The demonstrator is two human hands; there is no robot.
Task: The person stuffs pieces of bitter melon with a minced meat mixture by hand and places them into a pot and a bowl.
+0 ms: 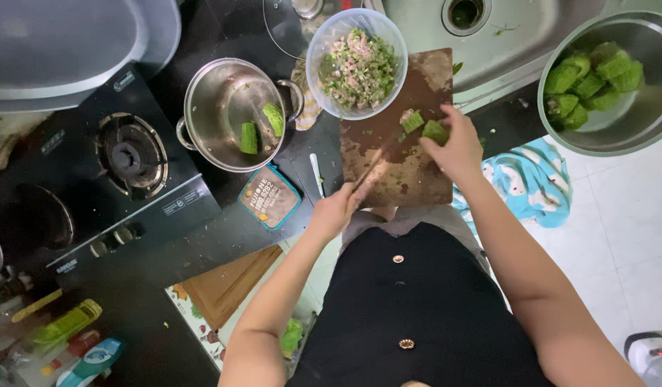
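Hands work over a brown wooden rectangular cutting board set at the counter edge, seen from above. The left hand is closed around the handle of a knife, whose blade runs up toward 1 o'clock from the fist and is blurred, so its edge is hard to read. The right hand has its fingers clamped on a green ridged bitter-gourd piece near the board's far right corner; a second cut green piece lies just beside it, toward 10 o'clock. From the knife tip the held piece lies toward 2 o'clock, near but apart; the right hand is on it, the left hand well back. Its long axis cannot be judged, since the fingers cover most of it. At 12 o'clock from the board, overlapping its far edge, stands a clear plastic bowl of minced pink-and-green filling. At 10 o'clock sits a round steel pot with two green gourd sections inside. At 2 o'clock, well apart, a large steel bowl holds more green gourd chunks, beside the steel sink. A black gas stove lies at 9 o'clock, and a small teal-rimmed rectangular tub rests on the counter near the left hand. A blue patterned cloth lies under the right forearm.
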